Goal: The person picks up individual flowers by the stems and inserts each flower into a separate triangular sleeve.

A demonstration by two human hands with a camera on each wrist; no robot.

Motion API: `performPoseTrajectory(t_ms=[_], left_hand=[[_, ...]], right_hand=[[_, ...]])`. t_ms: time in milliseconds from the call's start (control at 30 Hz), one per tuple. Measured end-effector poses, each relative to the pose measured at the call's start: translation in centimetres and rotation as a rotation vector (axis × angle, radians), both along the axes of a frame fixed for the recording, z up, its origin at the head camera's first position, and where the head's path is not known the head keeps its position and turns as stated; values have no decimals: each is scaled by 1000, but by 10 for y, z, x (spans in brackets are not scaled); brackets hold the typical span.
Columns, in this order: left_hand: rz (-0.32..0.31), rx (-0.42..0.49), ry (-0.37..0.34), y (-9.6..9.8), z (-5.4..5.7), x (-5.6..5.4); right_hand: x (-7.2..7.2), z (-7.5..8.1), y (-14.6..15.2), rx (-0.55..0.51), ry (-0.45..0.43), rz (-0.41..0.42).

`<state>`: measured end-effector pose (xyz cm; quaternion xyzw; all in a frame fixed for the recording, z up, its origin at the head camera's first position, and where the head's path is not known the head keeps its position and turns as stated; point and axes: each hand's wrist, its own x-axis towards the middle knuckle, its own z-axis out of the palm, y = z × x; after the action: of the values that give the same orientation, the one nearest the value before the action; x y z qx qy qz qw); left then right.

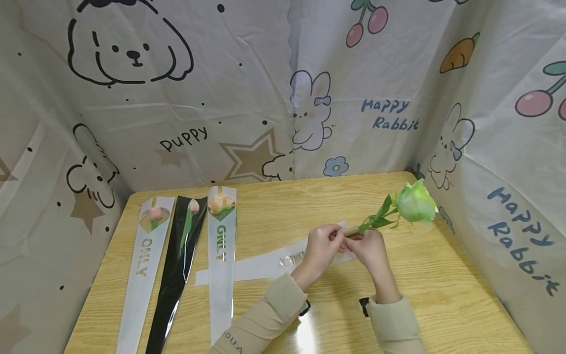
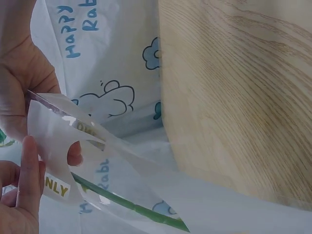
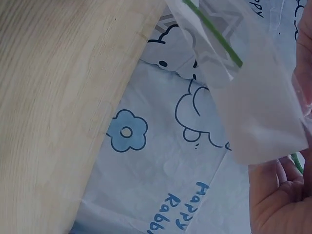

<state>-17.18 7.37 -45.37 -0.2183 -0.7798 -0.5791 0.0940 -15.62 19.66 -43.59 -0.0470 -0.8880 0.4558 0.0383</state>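
Observation:
A pale green rose [image 1: 415,202] leans to the upper right, its leafy stem running down to both hands. Part of the green stem [image 2: 131,207] shows inside a white flower sleeve [image 1: 258,264] with a clear window. My left hand [image 1: 322,248] pinches the mouth of this sleeve, and its index finger lies along the white side near the gold lettering [image 2: 57,186] in the left wrist view. Close beside it, my right hand [image 1: 369,248] has curled fingers around the rose stem at the sleeve's mouth. The sleeve partly hides the fingers in the right wrist view.
To the left lie three filled sleeves: a white one [image 1: 143,265] with a pink flower, a black one [image 1: 177,275] with a tulip, and a white one [image 1: 221,280] with a peach flower. The last overlaps the held sleeve's tail. Printed curtains [image 1: 261,98] surround the wooden table [image 1: 274,211].

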Motion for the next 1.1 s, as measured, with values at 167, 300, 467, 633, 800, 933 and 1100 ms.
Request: performPoseTrajectory(t_ms=[167, 300, 467, 633, 800, 933, 1100], left_hand=[[-24, 19, -9, 0, 1, 2], [-18, 29, -1, -1, 0, 2], [-18, 99, 23, -1, 1, 1], [-10, 158, 62, -2, 1, 0], [-3, 194, 91, -4, 10, 2], [-15, 203, 120, -9, 27, 10], [21, 191, 174, -11, 34, 14]], right_hand=[[-4, 0, 0, 5, -15, 34], [-7, 1, 0, 24, -19, 73], [-11, 2, 2, 68, -24, 135], [-18, 5, 5, 108, 28, 275], [-25, 5, 10, 97, 96, 445], [-31, 6, 12, 75, 93, 528], [-33, 6, 12, 47, 20, 586]])
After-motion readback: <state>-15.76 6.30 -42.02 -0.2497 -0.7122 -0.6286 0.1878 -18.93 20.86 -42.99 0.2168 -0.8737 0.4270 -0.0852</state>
